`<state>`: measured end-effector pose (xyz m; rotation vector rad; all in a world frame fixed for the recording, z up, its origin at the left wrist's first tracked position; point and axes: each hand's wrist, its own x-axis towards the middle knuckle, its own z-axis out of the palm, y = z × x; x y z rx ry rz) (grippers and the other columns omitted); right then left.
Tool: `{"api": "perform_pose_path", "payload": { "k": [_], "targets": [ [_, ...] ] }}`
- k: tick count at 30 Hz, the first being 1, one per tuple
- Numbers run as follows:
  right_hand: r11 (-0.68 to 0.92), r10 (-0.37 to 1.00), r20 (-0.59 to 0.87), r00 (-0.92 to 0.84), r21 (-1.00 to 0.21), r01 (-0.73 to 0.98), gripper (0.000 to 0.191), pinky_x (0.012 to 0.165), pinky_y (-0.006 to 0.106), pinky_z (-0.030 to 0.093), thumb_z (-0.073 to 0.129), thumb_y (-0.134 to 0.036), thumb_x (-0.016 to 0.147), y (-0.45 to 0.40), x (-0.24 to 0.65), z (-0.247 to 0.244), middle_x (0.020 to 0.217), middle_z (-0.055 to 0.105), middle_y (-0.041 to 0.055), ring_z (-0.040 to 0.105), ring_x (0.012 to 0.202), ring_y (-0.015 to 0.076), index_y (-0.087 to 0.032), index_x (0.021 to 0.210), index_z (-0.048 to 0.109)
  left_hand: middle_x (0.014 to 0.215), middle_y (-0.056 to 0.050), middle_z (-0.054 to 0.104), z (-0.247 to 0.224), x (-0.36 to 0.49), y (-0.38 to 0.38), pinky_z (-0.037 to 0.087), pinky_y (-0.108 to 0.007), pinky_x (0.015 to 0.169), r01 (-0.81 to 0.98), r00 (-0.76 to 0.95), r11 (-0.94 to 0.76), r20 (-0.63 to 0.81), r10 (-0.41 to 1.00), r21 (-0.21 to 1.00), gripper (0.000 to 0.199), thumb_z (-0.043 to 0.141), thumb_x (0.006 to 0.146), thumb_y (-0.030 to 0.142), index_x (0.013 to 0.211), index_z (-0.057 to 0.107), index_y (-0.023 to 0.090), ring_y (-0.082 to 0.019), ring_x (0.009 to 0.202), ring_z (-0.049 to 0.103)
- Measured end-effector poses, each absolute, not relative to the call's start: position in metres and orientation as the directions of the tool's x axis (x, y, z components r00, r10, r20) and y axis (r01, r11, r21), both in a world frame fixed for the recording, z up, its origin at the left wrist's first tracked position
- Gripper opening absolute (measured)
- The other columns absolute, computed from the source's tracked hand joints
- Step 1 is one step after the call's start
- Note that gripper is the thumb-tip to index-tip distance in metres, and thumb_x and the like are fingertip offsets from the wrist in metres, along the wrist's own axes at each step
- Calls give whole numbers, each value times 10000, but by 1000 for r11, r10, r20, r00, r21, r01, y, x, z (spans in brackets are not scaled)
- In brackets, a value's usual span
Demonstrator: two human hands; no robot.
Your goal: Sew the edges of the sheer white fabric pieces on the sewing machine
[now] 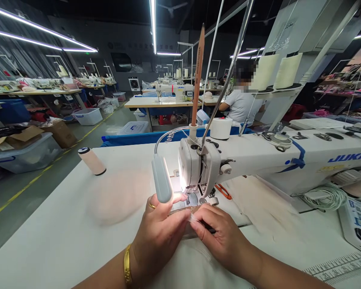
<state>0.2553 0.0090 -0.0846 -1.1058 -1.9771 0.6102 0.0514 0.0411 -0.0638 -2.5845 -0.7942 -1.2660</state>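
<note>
Both my hands are in front of the needle area of a white JUKI sewing machine (195,160). Between the fingertips is a thin, sheer whitish fabric (193,218), whose lower part spreads faintly over the table below. My left hand (161,228), with a ring and a gold bangle, pinches it by the thumb, the index finger reaching towards the presser foot (190,198). My right hand (218,233) pinches the same fabric with thumb and forefinger, touching or nearly touching the left thumb. A grey lamp (162,180) partly hides the left fingers.
Left on the white table (60,224) are a peach thread cone (92,161) and blurred sheer peach fabric (117,196). Orange snips (224,192) and pale fabric (261,200) lie right. A pencil (198,76) stands upright on the machine. A person (240,102) sits beyond.
</note>
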Motion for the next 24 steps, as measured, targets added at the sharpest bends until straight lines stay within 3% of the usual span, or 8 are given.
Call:
{"api": "perform_pose_path", "payload": {
  "k": [3, 9, 18, 24],
  "targets": [
    [508, 861, 400, -315, -712, 484, 267, 670, 285, 396, 474, -243, 1042, 9, 255, -85, 750, 549, -17, 511, 699, 157, -223, 776, 486, 1112, -76, 738, -64, 51, 41, 479, -344, 833, 547, 495, -832, 768, 407, 89, 260, 568, 958, 32, 980, 740, 225, -222, 1109, 693],
    [538, 842, 429, -326, -699, 471, 240, 689, 284, 402, 480, -211, 1029, 9, 255, -89, 760, 551, -19, 525, 718, 158, -224, 790, 503, 1208, -116, 727, -65, 53, 39, 519, -372, 886, 541, 506, -830, 735, 452, 138, 311, 583, 947, 47, 1152, 738, 222, -236, 1144, 687],
    [551, 834, 444, -327, -692, 466, 219, 691, 282, 410, 496, -207, 1031, 10, 256, -88, 774, 579, -19, 546, 721, 156, -224, 819, 545, 1212, -105, 701, -67, 54, 38, 504, -402, 878, 552, 497, -815, 715, 492, 177, 259, 584, 942, 56, 1031, 748, 236, -259, 1159, 653],
    [560, 828, 436, -353, -675, 480, 236, 717, 299, 412, 479, -196, 1034, 9, 256, -90, 789, 582, -6, 541, 744, 168, -220, 809, 544, 1212, -107, 680, -68, 54, 37, 512, -423, 878, 546, 514, -813, 686, 515, 202, 372, 558, 914, 50, 1193, 716, 239, -268, 1088, 644]
  ]
}}
